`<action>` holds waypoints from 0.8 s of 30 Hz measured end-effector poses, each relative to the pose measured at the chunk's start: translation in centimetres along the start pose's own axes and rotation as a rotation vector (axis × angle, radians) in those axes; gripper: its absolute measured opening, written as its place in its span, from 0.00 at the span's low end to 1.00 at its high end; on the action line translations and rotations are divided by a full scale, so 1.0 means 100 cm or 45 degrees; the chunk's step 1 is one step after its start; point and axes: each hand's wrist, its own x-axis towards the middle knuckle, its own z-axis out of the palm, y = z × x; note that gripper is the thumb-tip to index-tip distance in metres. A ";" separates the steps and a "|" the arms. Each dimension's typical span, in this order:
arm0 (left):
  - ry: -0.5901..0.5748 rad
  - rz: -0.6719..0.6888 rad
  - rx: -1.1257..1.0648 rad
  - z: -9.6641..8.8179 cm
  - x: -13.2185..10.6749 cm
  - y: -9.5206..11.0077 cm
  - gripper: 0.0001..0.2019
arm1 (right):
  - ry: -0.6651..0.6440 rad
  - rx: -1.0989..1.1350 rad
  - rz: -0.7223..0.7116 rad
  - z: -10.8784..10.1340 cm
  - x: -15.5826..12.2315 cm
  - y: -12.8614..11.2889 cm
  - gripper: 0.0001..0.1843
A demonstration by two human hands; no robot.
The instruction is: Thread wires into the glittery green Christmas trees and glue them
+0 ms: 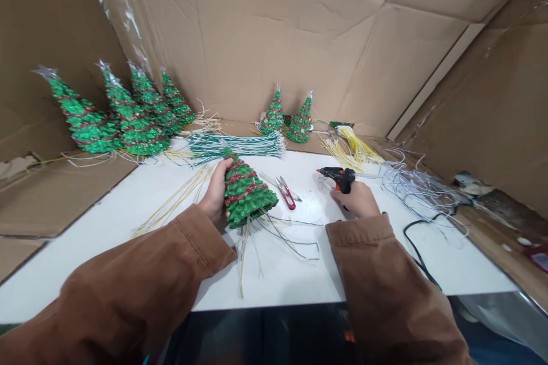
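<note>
Gripping a glittered tree point(246, 194) near the middle of the worktop point(278, 274), the left hand point(216, 191) tilts it over loose wires point(274, 234), while the right hand point(359, 199) is closed round a glue gun point(338, 177) to its right. The nozzle points left toward the tree, so a slip could likely burn the fingers there. The cord point(417, 251) could snag the wires.

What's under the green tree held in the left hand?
Thin yellow and dark wires trail from beneath the tree onto the white table; its underside is hidden.
</note>
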 end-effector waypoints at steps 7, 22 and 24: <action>-0.114 -0.090 0.118 -0.002 -0.002 0.000 0.14 | 0.084 0.508 -0.393 0.006 -0.014 -0.030 0.17; -0.022 -0.109 0.274 0.009 -0.015 -0.003 0.12 | 0.102 0.884 -0.817 0.009 -0.060 -0.058 0.10; -0.013 -0.073 0.282 0.009 -0.015 -0.003 0.11 | 0.106 0.866 -0.837 0.010 -0.061 -0.058 0.10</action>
